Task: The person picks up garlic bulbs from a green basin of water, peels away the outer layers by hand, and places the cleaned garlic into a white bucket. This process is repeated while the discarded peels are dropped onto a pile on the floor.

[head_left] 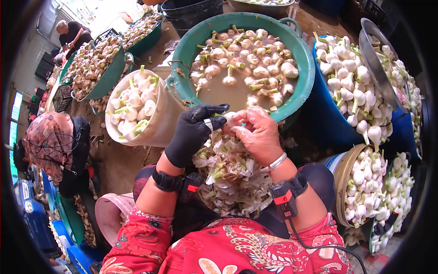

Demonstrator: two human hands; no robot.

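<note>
My left hand (194, 132), in a black glove with a pale band round a finger, grips a garlic bulb (232, 119) by its stem end. The bare fingers of my right hand (261, 134) are closed on the same bulb's outer skin and hide part of it. Both hands are above a heap of loose garlic skins (232, 178) between my knees. Just beyond them is a green basin (306, 75) of murky water with many unpeeled garlic bulbs (261, 72) floating in it.
At left, a white bucket (159, 121) holds peeled garlic. A blue barrel (321, 116) and a beige bucket (341, 187) of white bulbs stand at right. Tubs of unpeeled garlic (93, 66) lie farther left. One person (54, 141) is close at left, another (70, 34) farther back.
</note>
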